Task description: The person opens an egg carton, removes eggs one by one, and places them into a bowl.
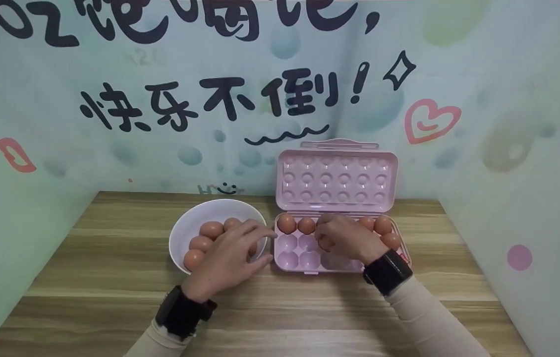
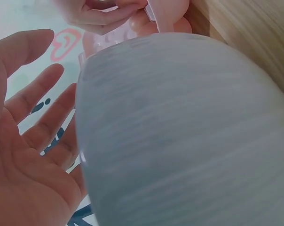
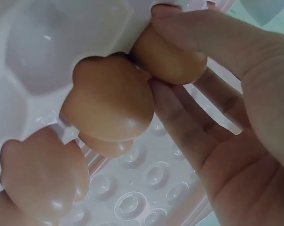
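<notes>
In the head view, my right hand is over the pink egg carton. Thumb and fingertips pinch a brown egg at one of its hollows, beside another egg seated there. Two eggs sit at the left of the back row, and several more stand at the right end. My left hand reaches over the right side of the white bowl, palm down and fingers spread. Seen from the left wrist, that hand is loosely extended beside the bowl's outer wall, holding nothing.
Several brown eggs lie in the bowl, partly hidden by my left hand. The carton's dimpled lid stands up behind its base. Wooden tabletop stretches in front, and a printed cloth backdrop rises behind.
</notes>
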`<state>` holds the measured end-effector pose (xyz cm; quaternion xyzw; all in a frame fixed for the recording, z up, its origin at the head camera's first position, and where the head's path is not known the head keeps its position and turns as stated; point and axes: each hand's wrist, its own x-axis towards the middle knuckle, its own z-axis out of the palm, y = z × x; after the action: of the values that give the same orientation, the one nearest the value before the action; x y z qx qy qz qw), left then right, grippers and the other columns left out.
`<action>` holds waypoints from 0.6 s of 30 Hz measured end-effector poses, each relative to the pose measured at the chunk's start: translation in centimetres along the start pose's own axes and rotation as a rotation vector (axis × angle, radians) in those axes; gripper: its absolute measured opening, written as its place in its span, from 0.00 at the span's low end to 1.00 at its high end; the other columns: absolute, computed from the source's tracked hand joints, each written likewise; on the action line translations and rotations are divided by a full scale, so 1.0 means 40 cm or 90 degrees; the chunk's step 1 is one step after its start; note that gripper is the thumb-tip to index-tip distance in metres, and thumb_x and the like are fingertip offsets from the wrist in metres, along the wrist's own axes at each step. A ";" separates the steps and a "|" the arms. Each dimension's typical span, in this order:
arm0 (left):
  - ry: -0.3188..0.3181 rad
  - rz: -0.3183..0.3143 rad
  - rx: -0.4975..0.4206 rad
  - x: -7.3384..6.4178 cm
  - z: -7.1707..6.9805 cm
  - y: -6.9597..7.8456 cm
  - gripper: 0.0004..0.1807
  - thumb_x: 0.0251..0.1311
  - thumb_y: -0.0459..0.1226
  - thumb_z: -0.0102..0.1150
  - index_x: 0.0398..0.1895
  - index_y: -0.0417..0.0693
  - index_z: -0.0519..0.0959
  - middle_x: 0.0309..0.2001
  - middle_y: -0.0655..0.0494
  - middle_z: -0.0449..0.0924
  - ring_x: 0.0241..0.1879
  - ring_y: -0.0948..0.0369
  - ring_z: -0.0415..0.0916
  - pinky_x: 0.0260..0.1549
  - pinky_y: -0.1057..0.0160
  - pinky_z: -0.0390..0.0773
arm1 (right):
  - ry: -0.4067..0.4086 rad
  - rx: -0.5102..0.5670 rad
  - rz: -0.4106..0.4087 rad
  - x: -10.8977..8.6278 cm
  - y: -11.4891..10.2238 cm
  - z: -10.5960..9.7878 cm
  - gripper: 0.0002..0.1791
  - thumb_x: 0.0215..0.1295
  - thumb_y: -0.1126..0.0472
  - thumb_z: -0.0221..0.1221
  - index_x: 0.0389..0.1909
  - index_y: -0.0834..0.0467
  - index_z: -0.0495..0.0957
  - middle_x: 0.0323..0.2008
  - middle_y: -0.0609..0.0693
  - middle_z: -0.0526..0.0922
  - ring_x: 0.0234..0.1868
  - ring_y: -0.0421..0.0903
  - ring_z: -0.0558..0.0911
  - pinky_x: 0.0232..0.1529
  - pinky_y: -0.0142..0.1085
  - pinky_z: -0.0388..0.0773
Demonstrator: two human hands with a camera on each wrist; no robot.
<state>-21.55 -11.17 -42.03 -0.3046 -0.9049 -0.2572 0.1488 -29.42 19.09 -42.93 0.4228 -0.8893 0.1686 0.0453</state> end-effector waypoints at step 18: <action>0.018 -0.013 -0.008 0.014 0.000 0.005 0.22 0.65 0.43 0.74 0.61 0.59 0.83 0.55 0.60 0.81 0.47 0.59 0.72 0.50 0.56 0.76 | 0.173 0.042 0.053 -0.032 -0.046 -0.078 0.14 0.52 0.69 0.78 0.40 0.56 0.89 0.36 0.47 0.83 0.39 0.44 0.81 0.41 0.38 0.84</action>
<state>-21.85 -10.77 -41.72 -0.2925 -0.9042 -0.2686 0.1572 -27.39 20.01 -39.81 0.3603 -0.8855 0.2554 0.1446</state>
